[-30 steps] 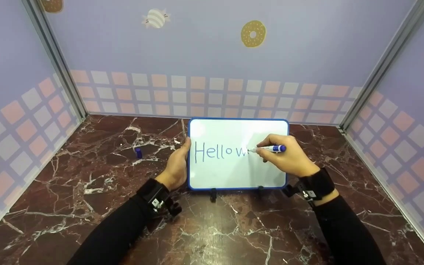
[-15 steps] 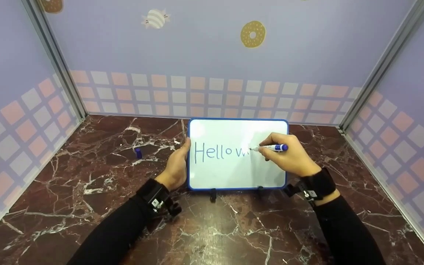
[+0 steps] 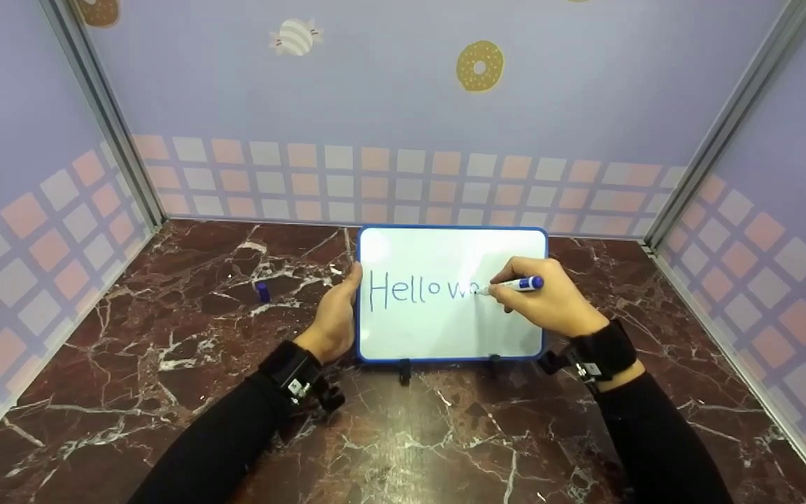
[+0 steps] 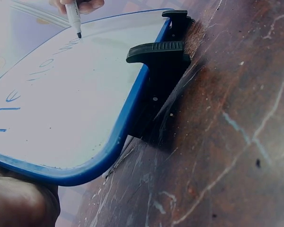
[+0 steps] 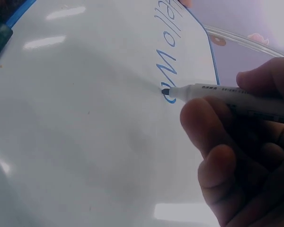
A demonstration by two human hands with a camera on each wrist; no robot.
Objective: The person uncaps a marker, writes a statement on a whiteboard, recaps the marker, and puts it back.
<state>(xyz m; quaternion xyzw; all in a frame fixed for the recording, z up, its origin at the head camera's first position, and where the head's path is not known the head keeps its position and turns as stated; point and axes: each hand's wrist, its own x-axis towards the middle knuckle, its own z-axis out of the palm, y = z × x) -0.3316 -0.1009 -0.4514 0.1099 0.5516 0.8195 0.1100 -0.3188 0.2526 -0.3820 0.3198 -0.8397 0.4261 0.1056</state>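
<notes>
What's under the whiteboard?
Two black supports at its lower edge, with marbled tabletop beneath. The whiteboard covers the tabletop directly behind it, so anything there can't be seen.

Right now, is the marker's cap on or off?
Off. The marker shows its bare dark tip; the blue cap lies apart on the table.

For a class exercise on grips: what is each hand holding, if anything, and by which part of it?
The right hand pinches the marker by its barrel, near the tip; the left hand holds the whiteboard by its left edge.
</notes>
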